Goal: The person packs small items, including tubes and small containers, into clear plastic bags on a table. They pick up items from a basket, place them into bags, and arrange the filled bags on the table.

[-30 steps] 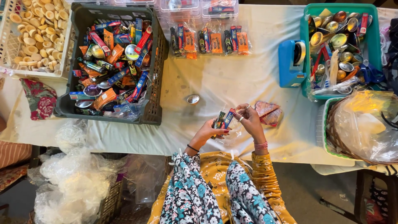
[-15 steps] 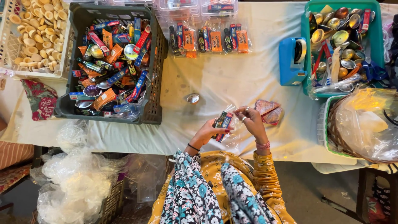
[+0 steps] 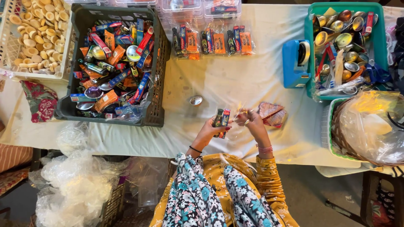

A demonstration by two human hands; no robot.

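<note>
Tubes (image 3: pixel 221 122) upright in left hand (image 3: pixel 209 130), near-vertical.

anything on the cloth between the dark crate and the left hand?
Head view: one small round silver cup sits on the white cloth between the dark crate and the left hand.

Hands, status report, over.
Left hand shut on small packets. Right hand pinching clear wrap beside them. Table ahead unobstructed.
</note>
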